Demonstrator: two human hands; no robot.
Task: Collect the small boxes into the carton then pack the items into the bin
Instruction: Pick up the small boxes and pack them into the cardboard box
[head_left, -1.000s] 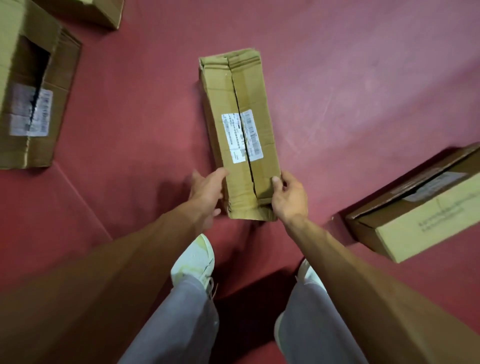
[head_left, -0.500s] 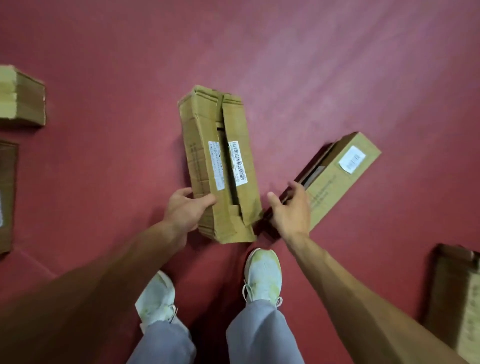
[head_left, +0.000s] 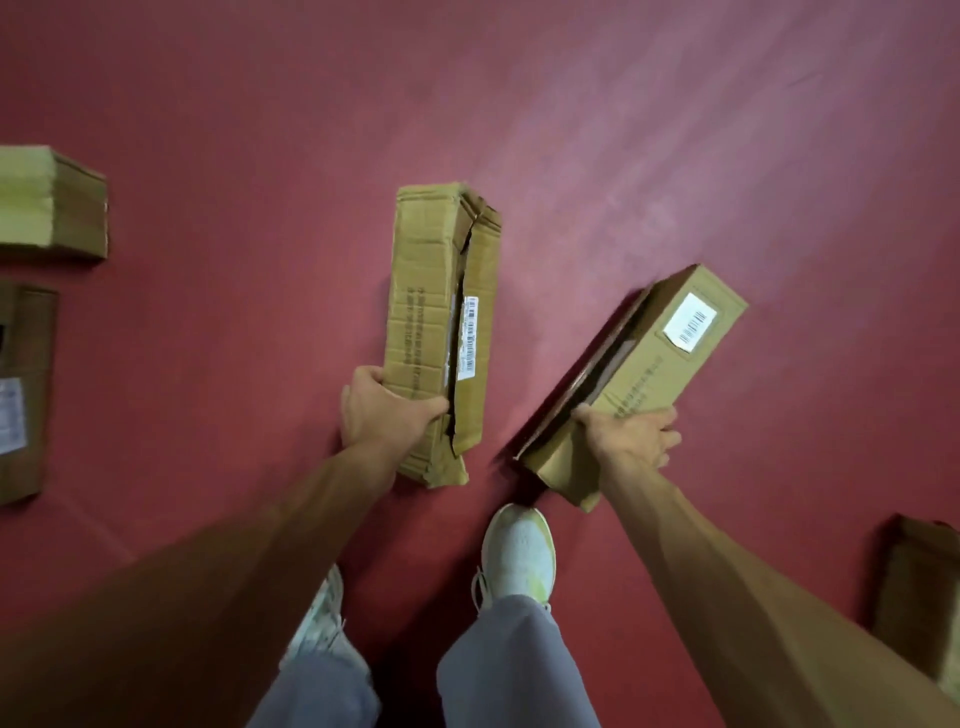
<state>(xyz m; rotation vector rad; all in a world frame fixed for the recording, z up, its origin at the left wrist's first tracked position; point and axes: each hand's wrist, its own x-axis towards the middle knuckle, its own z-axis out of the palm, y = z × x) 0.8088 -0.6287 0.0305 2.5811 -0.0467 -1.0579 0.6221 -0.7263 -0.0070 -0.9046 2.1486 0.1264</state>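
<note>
My left hand (head_left: 382, 410) grips the near end of a long, worn cardboard box (head_left: 436, 312) with a split top and a barcode label, held above the red floor. My right hand (head_left: 631, 441) grips the near end of a second long cardboard box (head_left: 654, 358), which has a white barcode label at its far end and an open dark side. This second box slants away to the right. The two boxes are apart, with a gap of floor between them.
Red carpet floor (head_left: 571, 104) all around. Two more cardboard boxes lie at the left edge, one (head_left: 52, 202) above the other (head_left: 23, 395). Another box (head_left: 917, 597) lies at the lower right. My two white shoes (head_left: 517, 556) stand below the held boxes.
My right hand let go of the worn box and took hold of the second box on the right. My left hand now carries the worn box alone. The view has swung rightwards.
</note>
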